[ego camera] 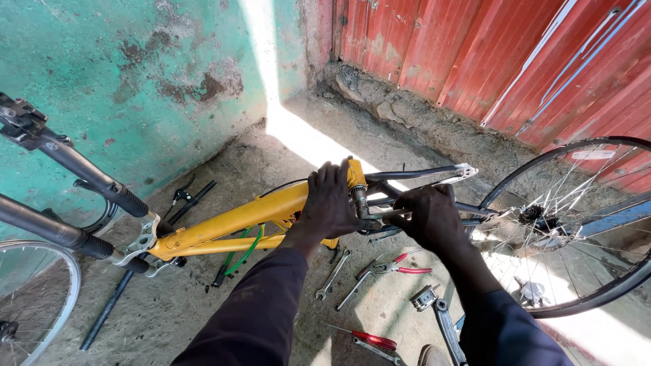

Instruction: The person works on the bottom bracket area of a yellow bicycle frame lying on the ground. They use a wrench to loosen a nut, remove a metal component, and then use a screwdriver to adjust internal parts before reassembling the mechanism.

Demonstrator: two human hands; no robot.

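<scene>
Rough concrete floor (169, 312) lies under me, scattered with tools: red-handled pliers (400, 266) and a spanner (332, 274) just below the yellow bicycle frame (237, 220). My left hand (330, 200) wraps closed over the frame's upright tube. My right hand (430, 217), just right of it, is clenched around what looks like a dark tool handle. Beyond the frame stand a wheel (583, 224), a teal wall (135, 74) and red sheeting (488, 54).
</scene>
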